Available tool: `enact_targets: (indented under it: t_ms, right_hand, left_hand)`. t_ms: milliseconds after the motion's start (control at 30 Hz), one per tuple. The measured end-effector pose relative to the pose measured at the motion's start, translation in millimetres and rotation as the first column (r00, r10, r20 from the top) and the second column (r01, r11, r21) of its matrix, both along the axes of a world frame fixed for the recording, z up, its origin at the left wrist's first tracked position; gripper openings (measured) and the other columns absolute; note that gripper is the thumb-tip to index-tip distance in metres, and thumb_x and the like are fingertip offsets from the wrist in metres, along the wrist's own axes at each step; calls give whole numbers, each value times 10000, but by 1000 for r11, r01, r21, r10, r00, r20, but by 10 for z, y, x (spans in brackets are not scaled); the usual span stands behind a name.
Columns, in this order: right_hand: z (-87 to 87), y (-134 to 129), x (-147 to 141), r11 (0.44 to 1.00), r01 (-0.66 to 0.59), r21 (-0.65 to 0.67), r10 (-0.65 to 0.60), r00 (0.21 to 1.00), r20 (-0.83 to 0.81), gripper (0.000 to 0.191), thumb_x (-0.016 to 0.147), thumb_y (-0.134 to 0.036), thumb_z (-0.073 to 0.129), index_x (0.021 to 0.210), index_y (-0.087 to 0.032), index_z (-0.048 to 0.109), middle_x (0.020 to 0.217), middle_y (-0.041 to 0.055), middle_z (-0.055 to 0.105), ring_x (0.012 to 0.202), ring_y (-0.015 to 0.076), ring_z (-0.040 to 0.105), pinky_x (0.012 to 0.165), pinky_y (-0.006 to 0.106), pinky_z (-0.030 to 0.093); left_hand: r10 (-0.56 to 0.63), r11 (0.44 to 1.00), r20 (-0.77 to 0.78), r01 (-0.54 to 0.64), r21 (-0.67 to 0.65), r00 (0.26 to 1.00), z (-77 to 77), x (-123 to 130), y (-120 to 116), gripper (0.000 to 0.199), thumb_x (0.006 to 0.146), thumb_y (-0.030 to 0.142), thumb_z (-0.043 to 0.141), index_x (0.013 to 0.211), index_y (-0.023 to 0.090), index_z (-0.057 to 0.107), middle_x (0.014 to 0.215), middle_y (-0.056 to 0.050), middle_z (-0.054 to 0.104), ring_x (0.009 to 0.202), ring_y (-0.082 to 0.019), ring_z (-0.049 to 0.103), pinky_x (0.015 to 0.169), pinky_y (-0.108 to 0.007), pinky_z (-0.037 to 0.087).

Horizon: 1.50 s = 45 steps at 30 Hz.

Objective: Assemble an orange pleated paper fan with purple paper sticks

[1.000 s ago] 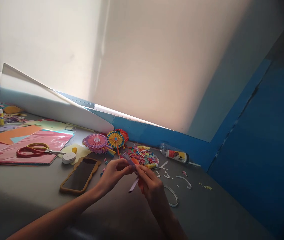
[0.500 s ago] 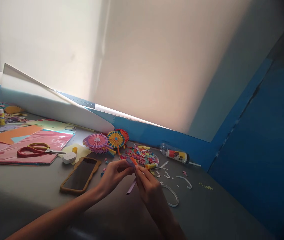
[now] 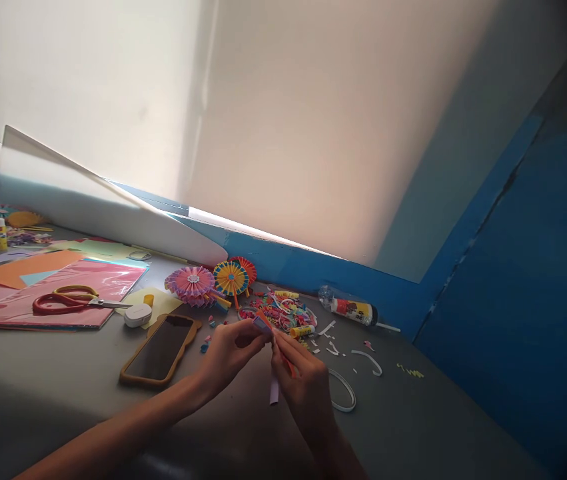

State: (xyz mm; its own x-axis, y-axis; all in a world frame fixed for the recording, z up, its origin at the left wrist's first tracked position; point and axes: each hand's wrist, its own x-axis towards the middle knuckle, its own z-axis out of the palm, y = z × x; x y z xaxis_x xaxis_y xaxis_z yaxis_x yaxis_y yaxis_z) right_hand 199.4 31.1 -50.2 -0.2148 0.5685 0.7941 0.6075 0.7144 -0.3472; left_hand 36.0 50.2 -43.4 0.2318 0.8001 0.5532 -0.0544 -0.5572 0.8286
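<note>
Above the grey table my two hands meet, both closed on folded paper strips. My left hand point(image 3: 233, 353) pinches the upper end of a purple paper strip point(image 3: 262, 325) between thumb and fingers. Right beside it, my right hand point(image 3: 303, 373) grips the strips just below that end. An orange paper strip point(image 3: 289, 365) shows along the right fingers, and a lilac length point(image 3: 274, 392) hangs down below them. How the strips join is hidden by my fingers. Just behind the hands lie a yellow glue stick point(image 3: 302, 331) and a pile of coloured paper scraps point(image 3: 283, 310).
A phone in a brown case point(image 3: 160, 350) lies left of my hands, near a white case point(image 3: 138, 315) and red-handled scissors point(image 3: 66, 303) on wrapped pink paper point(image 3: 8, 303). Pleated paper rosettes point(image 3: 190, 285) stand behind. A plastic bottle point(image 3: 350, 309) and white strip loops point(image 3: 346, 393) are to the right.
The lilac length has swung from slanting left to hanging nearly straight down. The orange strip now shows lower, along my right fingers. My right hand has turned slightly; both hands stay together.
</note>
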Motion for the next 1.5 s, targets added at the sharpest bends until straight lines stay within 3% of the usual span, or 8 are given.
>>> enact_targets:
  t_ms: [167, 300, 633, 900, 1200, 1500]
  right_hand:
    - [40, -16, 17, 976, -71, -205, 23, 973, -231, 291, 912, -259, 547, 1166, -204, 678, 1200, 79, 667, 1109, 256, 631, 940, 385, 542]
    - [35, 12, 44, 948, -160, -276, 79, 956, -282, 304, 916, -278, 550, 1198, -239, 657, 1242, 59, 644, 1176, 257, 585, 972, 393, 519]
    - [-25, 65, 57, 986, -146, -79, 140, 987, -76, 366, 938, -161, 469, 1260, -266, 610, 1288, 62, 609, 1197, 239, 567, 995, 391, 499]
    - [-23, 73, 76, 985, -165, -39, 166, 986, 20, 473, 920, -62, 388, 1312, -264, 558, 1334, 68, 568, 1232, 226, 538, 1013, 404, 486]
    - [-77, 82, 50, 990, -138, -31, 140, 989, 44, 399, 933, -114, 459, 1301, -226, 564, 1293, 85, 588, 1204, 229, 559, 1000, 377, 504]
    - [-86, 105, 66, 990, -142, -14, 143, 989, 39, 403, 929, -120, 470, 1298, -250, 568, 1267, 80, 603, 1173, 229, 584, 960, 370, 537]
  left_hand:
    - [-35, 999, 43, 36, -8, 998, 65, -7, 2, 193, 880, 326, 615, 916, 148, 678, 896, -66, 711, 890, -231, 668, 794, -306, 527]
    - [-49, 999, 45, 49, -11, 998, 70, -30, 16, 195, 894, 332, 599, 915, 150, 665, 884, -62, 703, 889, -229, 672, 799, -314, 530]
    - [9, 999, 53, -7, -50, 999, 14, -27, 83, 225, 830, 362, 679, 895, 146, 663, 873, -62, 725, 837, -222, 689, 745, -303, 545]
    - [56, 996, 31, -54, -72, 998, 27, -42, 83, 235, 808, 358, 698, 895, 141, 685, 863, -66, 739, 816, -228, 699, 730, -302, 552]
    - [142, 990, -97, -144, -11, 985, 54, -73, 60, 245, 824, 377, 667, 850, 134, 689, 780, -60, 727, 725, -214, 686, 606, -253, 526]
    - [13, 997, -47, -16, -72, 999, -27, -93, 132, 281, 820, 400, 668, 917, 138, 691, 838, -76, 736, 787, -228, 690, 673, -277, 535]
